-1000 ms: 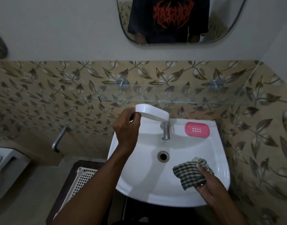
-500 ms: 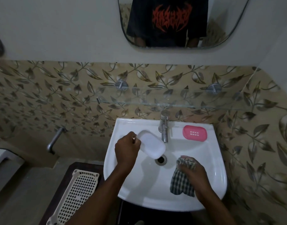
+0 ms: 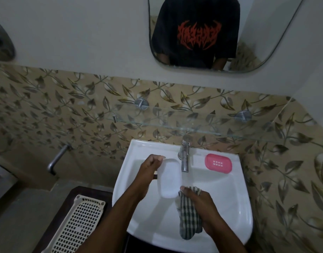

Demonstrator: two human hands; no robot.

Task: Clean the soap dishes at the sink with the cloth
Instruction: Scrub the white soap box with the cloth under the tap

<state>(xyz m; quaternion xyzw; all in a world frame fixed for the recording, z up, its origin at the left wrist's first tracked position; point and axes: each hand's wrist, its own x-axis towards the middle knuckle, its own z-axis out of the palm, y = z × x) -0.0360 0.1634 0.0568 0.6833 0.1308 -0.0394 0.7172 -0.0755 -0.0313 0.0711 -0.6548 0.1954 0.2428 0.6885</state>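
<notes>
My left hand grips a white soap dish by its left edge and holds it above the bowl of the white sink, just left of the tap. My right hand clutches a green-and-white checked cloth, which hangs down over the basin; its thumb is close to the white dish's lower right corner. A pink soap dish with small drain holes lies on the sink's back ledge, right of the tap.
A chrome tap rises at the back middle of the sink. A glass shelf juts from the tiled wall just above it. A cream perforated basket sits on a dark stand at lower left. A mirror hangs above.
My left hand has brought the white dish down from shelf height into the basin. My right hand has carried the cloth left, up against the dish.
</notes>
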